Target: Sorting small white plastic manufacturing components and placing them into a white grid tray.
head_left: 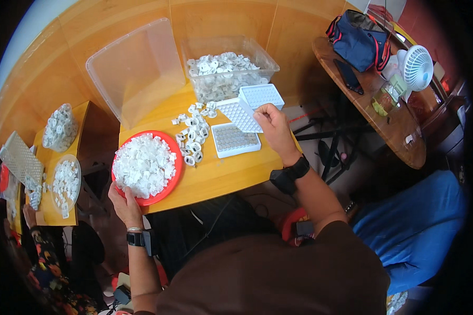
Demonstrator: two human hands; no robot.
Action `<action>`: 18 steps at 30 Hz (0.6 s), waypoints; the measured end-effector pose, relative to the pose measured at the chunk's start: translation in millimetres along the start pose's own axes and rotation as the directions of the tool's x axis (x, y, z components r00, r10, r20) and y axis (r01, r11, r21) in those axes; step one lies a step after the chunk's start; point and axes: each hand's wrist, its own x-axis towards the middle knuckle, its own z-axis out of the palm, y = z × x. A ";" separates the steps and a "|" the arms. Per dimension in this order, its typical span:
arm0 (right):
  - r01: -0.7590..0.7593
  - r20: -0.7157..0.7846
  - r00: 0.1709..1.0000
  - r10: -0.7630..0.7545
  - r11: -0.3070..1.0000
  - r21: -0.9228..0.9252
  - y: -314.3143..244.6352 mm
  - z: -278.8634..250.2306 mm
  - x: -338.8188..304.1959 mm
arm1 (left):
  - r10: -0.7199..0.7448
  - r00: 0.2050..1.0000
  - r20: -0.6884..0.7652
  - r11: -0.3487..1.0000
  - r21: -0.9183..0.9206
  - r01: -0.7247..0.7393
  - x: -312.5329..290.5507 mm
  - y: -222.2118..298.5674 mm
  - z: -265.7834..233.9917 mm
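Wooden wall panelling backs a small yellow table (220, 176) at which the person sits.

Right hand (274, 127): closed in a pinch on the corner of a white grid tray (240, 114), which it holds tilted above the table. A second white grid tray (261, 95) leans against the clear bin just behind it. Directly below the held tray lies a third tray with filled cells (235, 139), flat on the table.

Left hand (123, 203): fingers curled over the near rim of a red plate (172, 181), gripping it at the table's front-left edge. The plate carries a heap of small white plastic parts (143, 165).

Between plate and trays, loose white ring-shaped parts (192, 135) lie scattered on the table. Behind them stands a clear plastic bin (228, 73) filled with the same parts; its clear lid (136, 71) stands propped to the left.

A lower side table (55, 202) at far left holds two further heaps of parts. A round wooden table (389, 121) at right carries a blue bag (358, 39) and a white desk fan (418, 67).
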 end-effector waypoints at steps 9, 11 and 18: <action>0.021 -0.132 0.991 -0.006 0.993 0.113 2.6 -15.1 22.5 | -0.007 1.000 0.014 0.997 -0.074 0.008 -0.9 4.3 -0.7; 0.084 -0.200 0.975 -0.093 0.995 -0.053 -6.9 -31.9 33.4 | 0.000 1.000 0.019 0.998 -0.070 0.002 -1.2 -2.8 -0.5; 0.349 -0.066 0.859 -0.508 0.675 -0.650 27.4 -64.4 74.5 | -0.061 0.997 0.044 0.989 -0.135 0.066 -2.8 1.5 -1.1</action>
